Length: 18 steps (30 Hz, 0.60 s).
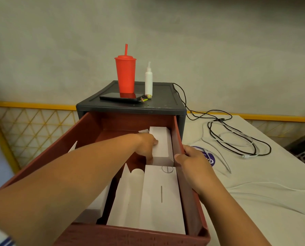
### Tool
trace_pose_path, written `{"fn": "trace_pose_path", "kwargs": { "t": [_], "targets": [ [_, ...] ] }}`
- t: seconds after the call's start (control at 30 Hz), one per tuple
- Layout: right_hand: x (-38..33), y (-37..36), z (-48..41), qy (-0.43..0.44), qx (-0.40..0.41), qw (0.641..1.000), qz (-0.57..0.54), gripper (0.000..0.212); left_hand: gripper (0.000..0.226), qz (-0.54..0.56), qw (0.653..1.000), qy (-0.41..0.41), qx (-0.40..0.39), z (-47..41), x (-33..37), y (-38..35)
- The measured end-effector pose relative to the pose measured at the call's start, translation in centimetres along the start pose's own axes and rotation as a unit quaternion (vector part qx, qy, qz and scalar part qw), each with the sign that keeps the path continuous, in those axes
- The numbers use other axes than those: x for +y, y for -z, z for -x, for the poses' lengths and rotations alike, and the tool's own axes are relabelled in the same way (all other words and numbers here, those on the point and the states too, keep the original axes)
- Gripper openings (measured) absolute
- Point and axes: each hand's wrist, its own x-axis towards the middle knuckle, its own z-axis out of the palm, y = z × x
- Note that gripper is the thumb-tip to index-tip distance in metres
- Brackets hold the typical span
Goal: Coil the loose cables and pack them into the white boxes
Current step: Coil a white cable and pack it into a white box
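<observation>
1. Cables [254, 145] lay uncoiled on the white bed surface [254, 201] to the right of the drawer [59, 148], well apart from every box. None had been packed yet. The black and white strands crossed each other, so we judged they could snag while being coiled.
2. One black strand ran up to the back corner of the cabinet [130, 107]. We feared a careless tug there might catch on that corner.
3. Our left hand [146, 144] reached into the drawer, and its fingers [154, 141] were wrapped around the rear white box [163, 148]. That box sat hard against the drawer's right wall and just behind the front white box [158, 197]. We thought it could jam or slip on the way up.
4. Our right hand [190, 158] had its fingers clenched over the drawer's right wall. With the drawer standing far out, leaning on that wall could flex or tip it.
5. A red cup [126, 75], a white bottle [148, 82] and a phone [119, 97] stood on the cabinet. A jolt to the drawer could topple the two tall ones.
</observation>
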Motion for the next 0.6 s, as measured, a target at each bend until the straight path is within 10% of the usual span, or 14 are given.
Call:
{"fn": "trace_pose_path", "kwargs": {
  "t": [0.33,0.6],
  "targets": [
    [0.3,0.0,0.0,0.013,-0.007,1.000,-0.025,0.034,0.059,-0.111,0.990,-0.001,0.084,-1.4,0.4,0.0],
    [-0.2,0.5,1.1,-0.010,-0.045,0.996,-0.076,0.041,0.076,0.029,0.999,-0.012,0.044,3.4,0.0,1.0]
  ]
}}
